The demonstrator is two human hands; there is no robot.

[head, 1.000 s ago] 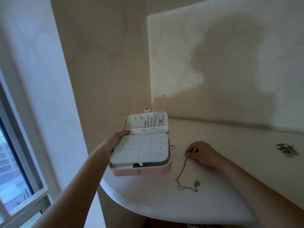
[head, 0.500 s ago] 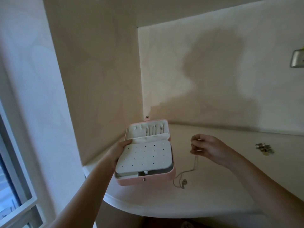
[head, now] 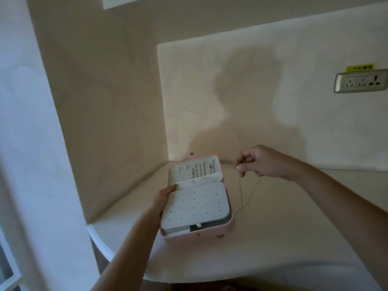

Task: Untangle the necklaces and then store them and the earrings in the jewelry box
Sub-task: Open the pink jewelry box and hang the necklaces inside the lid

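At the left edge of the cream rounded tabletop, the left hand grips the left side of the pink rectangular jewelry box, its thumb curled over onto the white perforated earring panel. The box lies open, and its white-lined lid is tipped back toward the wall corner.

Just right of the box hangs a thin pale metal chain necklace in a narrow loop. Its long axis is near vertical and its lower end drops beside the box's right wall; I cannot tell whether it touches the tabletop. The right hand pinches the top of the chain between thumb and forefinger, the other fingers curled.

The lid lies to the left of those fingers and at about their height, so the right hand looks better placed for a short carry leftward. A metal wall socket sits far right.
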